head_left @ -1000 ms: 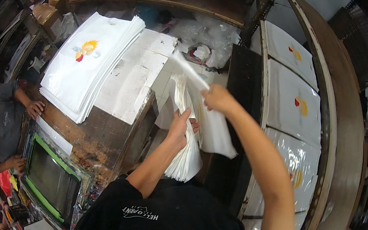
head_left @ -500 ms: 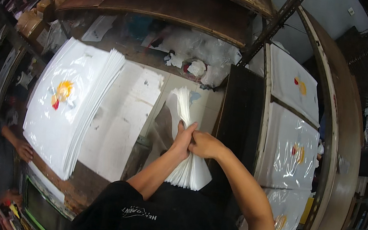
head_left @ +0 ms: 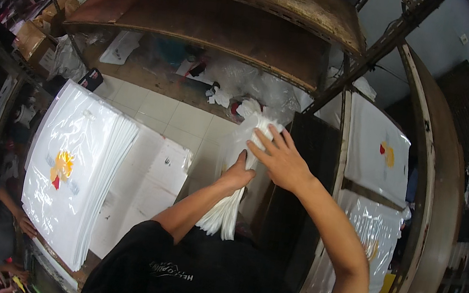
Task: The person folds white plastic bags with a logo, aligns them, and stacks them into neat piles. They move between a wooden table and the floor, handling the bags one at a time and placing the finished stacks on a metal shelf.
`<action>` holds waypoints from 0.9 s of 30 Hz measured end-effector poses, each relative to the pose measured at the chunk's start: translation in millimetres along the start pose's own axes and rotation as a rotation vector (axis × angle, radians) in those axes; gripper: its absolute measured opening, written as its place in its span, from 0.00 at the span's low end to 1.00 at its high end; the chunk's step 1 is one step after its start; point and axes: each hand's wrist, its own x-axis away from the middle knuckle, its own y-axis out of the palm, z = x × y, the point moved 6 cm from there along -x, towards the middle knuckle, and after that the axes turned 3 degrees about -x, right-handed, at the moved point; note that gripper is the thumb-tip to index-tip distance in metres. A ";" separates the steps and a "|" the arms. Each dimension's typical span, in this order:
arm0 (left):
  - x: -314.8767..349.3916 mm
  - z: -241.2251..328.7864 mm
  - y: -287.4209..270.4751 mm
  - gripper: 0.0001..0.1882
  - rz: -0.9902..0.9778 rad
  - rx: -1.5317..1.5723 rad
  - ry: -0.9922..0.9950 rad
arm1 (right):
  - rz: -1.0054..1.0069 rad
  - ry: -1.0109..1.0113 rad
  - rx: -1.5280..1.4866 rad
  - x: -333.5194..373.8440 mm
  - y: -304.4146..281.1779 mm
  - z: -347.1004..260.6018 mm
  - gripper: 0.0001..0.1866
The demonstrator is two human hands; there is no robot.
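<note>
From the head view, nearest to me is the person's black shirt (head_left: 193,269), both forearms reaching away from it. Just ahead I have the bundle of white sheets (head_left: 222,214), held in front of the body, its lower end fanned toward the shirt. The left hand (head_left: 236,177) is closed around the bundle's middle, thumb on the near face; I can't see its fingers behind. The right hand (head_left: 284,158) lies against the upper end with fingers spread wide, touching rather than clasping.

To my left, a thick stack of printed white bags (head_left: 73,166) sits beside a pale board (head_left: 146,176). On my right, past a dark panel (head_left: 306,168), more printed bags (head_left: 379,149) lie flat in a row. At far left I make out a co-worker's hand (head_left: 27,225), dim, near the stack. Beyond are floor tiles (head_left: 184,118), crumpled clear plastic (head_left: 250,80) and brown shelves (head_left: 204,22).
</note>
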 end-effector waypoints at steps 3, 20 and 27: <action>-33.8 15.0 -3.6 0.44 -0.085 -0.139 0.095 | -0.154 -0.214 0.117 -35.7 41.3 39.1 0.36; -179.1 39.7 -119.8 0.38 -0.008 -0.437 -0.074 | -0.606 -0.156 -0.241 -203.0 142.2 142.2 0.18; -210.6 0.1 -178.4 0.21 -0.052 -0.386 -0.106 | -0.526 -0.361 -0.115 -284.6 187.7 139.6 0.07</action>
